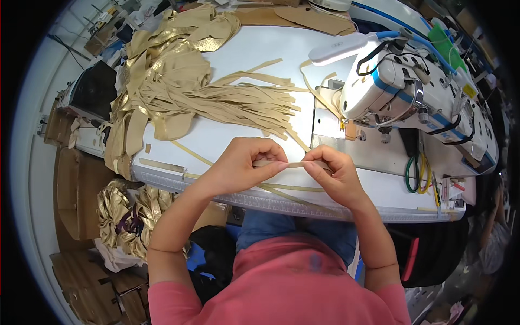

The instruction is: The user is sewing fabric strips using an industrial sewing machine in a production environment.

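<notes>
Over the front of the white table, a narrow tan fabric strip is stretched between my two hands. My left hand pinches one part of it between thumb and fingers. A short way to the right, my right hand pinches it as well, so only a small length shows between the thumbs. Just beyond my hands lies a thick bundle of tan strips, their ends pointing right. Gold and tan fabric pieces are heaped at its left. Thin yellowish strips lie beneath my hands.
A white sewing machine stands at the right, with a white lamp beside it. Green and yellow loop-shaped handles lie near the right end. A ruler tape runs along the front edge. Crumpled gold fabric sits below left.
</notes>
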A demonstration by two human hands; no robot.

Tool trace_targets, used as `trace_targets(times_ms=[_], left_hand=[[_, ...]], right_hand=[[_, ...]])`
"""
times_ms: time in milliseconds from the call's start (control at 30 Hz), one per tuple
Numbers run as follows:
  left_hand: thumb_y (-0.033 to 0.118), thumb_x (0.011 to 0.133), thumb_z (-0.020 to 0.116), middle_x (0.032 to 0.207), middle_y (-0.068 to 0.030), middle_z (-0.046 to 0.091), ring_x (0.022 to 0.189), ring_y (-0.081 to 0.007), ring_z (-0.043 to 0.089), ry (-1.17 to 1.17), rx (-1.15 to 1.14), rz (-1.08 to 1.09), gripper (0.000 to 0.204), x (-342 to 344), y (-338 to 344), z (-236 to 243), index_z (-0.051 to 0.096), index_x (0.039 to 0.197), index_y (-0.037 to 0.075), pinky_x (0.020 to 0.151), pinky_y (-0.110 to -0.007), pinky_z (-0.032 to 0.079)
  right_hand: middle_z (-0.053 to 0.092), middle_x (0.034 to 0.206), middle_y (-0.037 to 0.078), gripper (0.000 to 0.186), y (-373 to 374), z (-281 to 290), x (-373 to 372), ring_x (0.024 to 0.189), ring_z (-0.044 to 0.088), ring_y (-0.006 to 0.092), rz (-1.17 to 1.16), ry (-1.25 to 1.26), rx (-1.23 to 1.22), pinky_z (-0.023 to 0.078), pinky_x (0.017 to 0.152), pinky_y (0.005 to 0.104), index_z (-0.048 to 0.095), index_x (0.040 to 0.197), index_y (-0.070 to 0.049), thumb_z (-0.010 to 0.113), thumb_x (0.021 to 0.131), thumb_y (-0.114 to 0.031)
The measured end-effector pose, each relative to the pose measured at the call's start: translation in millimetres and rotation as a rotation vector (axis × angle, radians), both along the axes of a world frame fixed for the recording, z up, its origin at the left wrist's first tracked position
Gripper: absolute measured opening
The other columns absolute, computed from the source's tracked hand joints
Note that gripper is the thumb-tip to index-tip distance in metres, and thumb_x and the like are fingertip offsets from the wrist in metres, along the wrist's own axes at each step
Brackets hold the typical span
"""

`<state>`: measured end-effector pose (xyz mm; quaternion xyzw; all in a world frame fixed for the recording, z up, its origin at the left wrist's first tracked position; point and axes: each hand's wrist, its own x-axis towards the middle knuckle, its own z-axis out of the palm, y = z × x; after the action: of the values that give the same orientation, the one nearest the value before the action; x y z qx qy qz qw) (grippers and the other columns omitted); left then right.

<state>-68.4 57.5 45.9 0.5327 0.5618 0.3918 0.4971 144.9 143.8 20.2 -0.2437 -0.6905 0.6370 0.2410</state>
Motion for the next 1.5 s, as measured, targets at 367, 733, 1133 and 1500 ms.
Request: trace_targets(times_ms=[367,733,1133,1500], left_hand=[[0.008,0.078,0.07,0.068,-0.0032,0.059,0.051,-0.0108,0.048,0.341,0.507,0.286,0.007,24.9,-7.2,-14.3,0.067,0.083,0.005,0.049,-0.024,0.039],[0.002,0.077,0.071,0.073,-0.003,0.06,0.058,-0.0087,0.052,0.286,0.618,0.352,0.007,40.0,-10.9,-22.2,0.066,0.083,0.003,0.049,-0.022,0.039],[0.004,0.077,0.073,0.073,-0.0052,0.063,0.056,-0.013,0.056,0.242,0.649,0.337,0.01,38.5,-13.1,-25.8,0.066,0.084,0.006,0.05,-0.024,0.042],[0.007,0.083,0.068,0.088,-0.0098,0.065,0.07,-0.0174,0.064,0.2,0.62,0.227,0.014,39.9,-13.3,-18.0,0.067,0.096,0.003,0.064,-0.027,0.049]], right_hand=[[0.051,0.068,-0.001,0.019,-16.2,12.4,-8.6,0.053,0.041,0.0041,-0.164,0.152,-0.391,0.03,0.046,0.0198,0.06,0.092,-0.002,0.053,0.096,-0.019],[0.059,0.082,0.003,0.011,-17.2,-0.8,-11.3,0.067,0.056,0.0071,-0.074,0.228,-0.26,0.046,0.058,0.0195,0.061,0.099,-0.001,0.062,0.09,-0.006],[0.058,0.094,0.009,0.01,-12.1,7.6,-5.9,0.078,0.059,0.0121,-0.025,0.195,-0.001,0.051,0.064,0.0227,0.064,0.095,0.005,0.064,0.086,0.001],[0.06,0.081,0.007,0.009,-15.2,13.3,-6.4,0.067,0.057,0.0104,-0.138,0.048,0.519,0.048,0.061,0.0221,0.061,0.085,0.002,0.065,0.078,0.006]])
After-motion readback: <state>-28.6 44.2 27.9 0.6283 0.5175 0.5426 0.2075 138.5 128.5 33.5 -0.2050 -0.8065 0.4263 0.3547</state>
